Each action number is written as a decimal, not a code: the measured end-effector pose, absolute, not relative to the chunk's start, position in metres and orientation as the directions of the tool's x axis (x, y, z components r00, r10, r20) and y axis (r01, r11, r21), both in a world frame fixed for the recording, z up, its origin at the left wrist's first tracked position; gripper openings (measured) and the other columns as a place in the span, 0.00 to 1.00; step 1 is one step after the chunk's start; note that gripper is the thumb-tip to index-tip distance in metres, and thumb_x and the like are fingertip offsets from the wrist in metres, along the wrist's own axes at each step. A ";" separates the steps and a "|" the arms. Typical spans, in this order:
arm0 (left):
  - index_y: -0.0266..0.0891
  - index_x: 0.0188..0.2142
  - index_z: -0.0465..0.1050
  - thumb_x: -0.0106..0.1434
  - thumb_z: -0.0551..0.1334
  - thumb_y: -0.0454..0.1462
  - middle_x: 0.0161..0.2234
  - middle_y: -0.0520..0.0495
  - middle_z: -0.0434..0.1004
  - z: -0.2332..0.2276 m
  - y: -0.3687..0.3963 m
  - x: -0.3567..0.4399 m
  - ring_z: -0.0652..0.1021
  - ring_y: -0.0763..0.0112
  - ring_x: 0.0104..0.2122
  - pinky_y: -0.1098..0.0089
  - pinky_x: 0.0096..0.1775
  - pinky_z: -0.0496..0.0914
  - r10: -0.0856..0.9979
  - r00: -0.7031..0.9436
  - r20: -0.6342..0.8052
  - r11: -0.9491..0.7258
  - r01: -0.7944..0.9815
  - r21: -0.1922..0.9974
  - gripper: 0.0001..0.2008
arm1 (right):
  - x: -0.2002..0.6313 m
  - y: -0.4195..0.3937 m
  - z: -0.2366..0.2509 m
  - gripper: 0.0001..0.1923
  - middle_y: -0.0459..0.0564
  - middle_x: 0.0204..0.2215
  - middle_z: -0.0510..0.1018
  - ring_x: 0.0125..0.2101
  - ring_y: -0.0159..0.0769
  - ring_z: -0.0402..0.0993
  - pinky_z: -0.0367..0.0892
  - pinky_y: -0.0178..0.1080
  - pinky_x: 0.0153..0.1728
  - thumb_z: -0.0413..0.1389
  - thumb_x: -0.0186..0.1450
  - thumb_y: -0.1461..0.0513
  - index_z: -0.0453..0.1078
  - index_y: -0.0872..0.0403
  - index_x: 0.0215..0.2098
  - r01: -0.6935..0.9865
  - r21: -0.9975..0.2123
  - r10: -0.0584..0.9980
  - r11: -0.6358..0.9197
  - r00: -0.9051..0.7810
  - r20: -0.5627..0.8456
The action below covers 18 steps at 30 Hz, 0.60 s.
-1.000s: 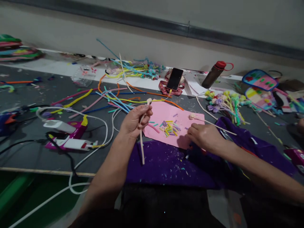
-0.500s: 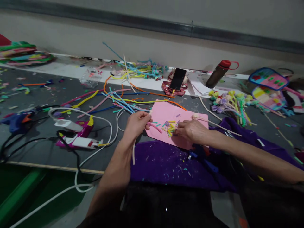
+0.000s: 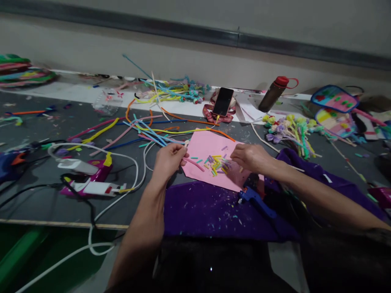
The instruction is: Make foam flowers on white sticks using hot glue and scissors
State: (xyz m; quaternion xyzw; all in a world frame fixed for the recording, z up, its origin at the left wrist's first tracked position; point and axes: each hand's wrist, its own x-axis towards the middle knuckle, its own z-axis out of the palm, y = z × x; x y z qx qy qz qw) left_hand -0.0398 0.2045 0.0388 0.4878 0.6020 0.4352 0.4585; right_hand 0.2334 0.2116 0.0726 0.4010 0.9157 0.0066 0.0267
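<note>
A pink paper [image 3: 210, 152] lies flat on the gray table [image 3: 45, 203], and everything else sits around it. On the middle of the pink paper is a little heap of short cut pieces [image 3: 217, 163] in yellow, green, purple and pink.

The left hand [image 3: 168, 160] rests at the left edge of the pink paper. Its fingers are curled in and pinched together near a thin pink stick [image 3: 194, 163] that lies on the paper, but I cannot tell if the hand really holds it.

The right hand [image 3: 251, 158] sits on the right part of the pink paper, just beside the heap. Its fingers are bent down over the paper, and I cannot tell if anything is inside them.

Under the near edge of the pink paper is a purple cloth [image 3: 207, 213] with tiny scraps on it. A blue glue gun [image 3: 255, 198] lies on the cloth, near the paper's right corner.

Behind the pink paper stand a phone [image 3: 222, 101] and a brown bottle [image 3: 273, 94] with a red cap; what is in the bottle cannot be seen. Long fuzzy sticks [image 3: 146, 130] lie to the left of the paper.
</note>
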 end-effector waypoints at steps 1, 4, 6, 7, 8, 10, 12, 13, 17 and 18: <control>0.36 0.28 0.71 0.51 0.61 0.40 0.24 0.49 0.76 0.041 0.202 -0.036 0.71 0.78 0.16 0.80 0.15 0.57 0.993 -0.062 -0.103 0.112 0.149 0.982 0.08 | 0.240 0.211 0.074 0.14 0.52 0.33 0.74 0.34 0.33 0.68 0.54 0.32 0.27 0.45 0.66 0.62 0.72 0.55 0.37 0.743 0.017 0.743 0.669 -0.668 -0.039; 0.35 0.28 0.71 0.51 0.63 0.41 0.25 0.48 0.76 0.047 0.193 -0.022 0.69 0.80 0.15 0.80 0.15 0.60 0.979 0.132 -0.155 0.158 -0.014 0.987 0.10 | 0.258 0.207 0.076 0.13 0.51 0.33 0.74 0.34 0.33 0.69 0.55 0.32 0.28 0.46 0.66 0.61 0.73 0.54 0.36 0.761 -0.032 0.760 0.648 -0.648 -0.042; 0.35 0.27 0.70 0.50 0.65 0.40 0.25 0.48 0.76 0.049 0.188 -0.012 0.69 0.81 0.15 0.80 0.15 0.62 0.937 0.258 -0.234 0.269 -0.113 0.956 0.10 | 0.265 0.206 0.078 0.13 0.50 0.34 0.75 0.34 0.33 0.70 0.55 0.32 0.28 0.46 0.65 0.61 0.73 0.54 0.35 0.770 -0.061 0.768 0.635 -0.638 -0.057; 0.34 0.27 0.70 0.50 0.65 0.40 0.25 0.48 0.76 0.049 0.187 -0.008 0.69 0.82 0.16 0.80 0.16 0.63 0.917 0.302 -0.259 0.313 -0.145 0.939 0.10 | 0.267 0.206 0.079 0.13 0.50 0.34 0.75 0.34 0.33 0.70 0.55 0.32 0.28 0.47 0.65 0.61 0.73 0.54 0.35 0.770 -0.076 0.767 0.633 -0.638 -0.071; 0.34 0.27 0.70 0.49 0.66 0.39 0.24 0.48 0.75 0.049 0.185 -0.005 0.69 0.82 0.16 0.81 0.16 0.63 0.901 0.335 -0.278 0.346 -0.165 0.924 0.10 | 0.267 0.207 0.080 0.12 0.49 0.33 0.75 0.33 0.33 0.70 0.55 0.32 0.29 0.47 0.65 0.62 0.73 0.54 0.35 0.768 -0.092 0.762 0.634 -0.640 -0.092; 0.34 0.26 0.71 0.49 0.66 0.39 0.24 0.48 0.75 0.048 0.184 0.000 0.68 0.82 0.16 0.82 0.16 0.62 0.884 0.364 -0.294 0.375 -0.175 0.910 0.10 | 0.263 0.208 0.080 0.11 0.48 0.32 0.76 0.33 0.32 0.69 0.55 0.32 0.29 0.49 0.63 0.64 0.74 0.53 0.35 0.758 -0.115 0.743 0.642 -0.652 -0.151; 0.33 0.26 0.71 0.50 0.66 0.39 0.23 0.48 0.74 0.047 0.184 0.003 0.68 0.83 0.15 0.82 0.15 0.61 0.880 0.368 -0.299 0.378 -0.163 0.911 0.10 | 0.257 0.210 0.078 0.10 0.48 0.31 0.76 0.33 0.33 0.69 0.53 0.32 0.28 0.50 0.60 0.66 0.74 0.52 0.34 0.745 -0.110 0.717 0.658 -0.665 -0.211; 0.33 0.26 0.71 0.50 0.66 0.39 0.23 0.48 0.74 0.047 0.184 0.003 0.68 0.83 0.15 0.82 0.14 0.61 0.882 0.364 -0.298 0.375 -0.160 0.913 0.10 | 0.253 0.211 0.077 0.10 0.48 0.31 0.76 0.33 0.33 0.69 0.53 0.32 0.28 0.51 0.59 0.66 0.74 0.52 0.33 0.739 -0.095 0.705 0.668 -0.668 -0.238; 0.33 0.26 0.71 0.50 0.66 0.39 0.23 0.49 0.74 0.047 0.184 0.003 0.67 0.84 0.15 0.82 0.16 0.62 0.886 0.352 -0.303 0.379 -0.169 0.910 0.10 | 0.242 0.215 0.071 0.07 0.47 0.28 0.77 0.32 0.36 0.68 0.49 0.34 0.26 0.54 0.55 0.65 0.74 0.50 0.30 0.738 -0.016 0.692 0.674 -0.639 -0.335; 0.33 0.26 0.71 0.50 0.66 0.39 0.23 0.49 0.74 0.048 0.184 0.003 0.67 0.84 0.15 0.82 0.16 0.62 0.885 0.352 -0.303 0.380 -0.172 0.909 0.10 | 0.240 0.216 0.069 0.07 0.48 0.28 0.77 0.32 0.36 0.68 0.49 0.34 0.25 0.54 0.54 0.65 0.74 0.50 0.29 0.746 -0.003 0.697 0.666 -0.624 -0.354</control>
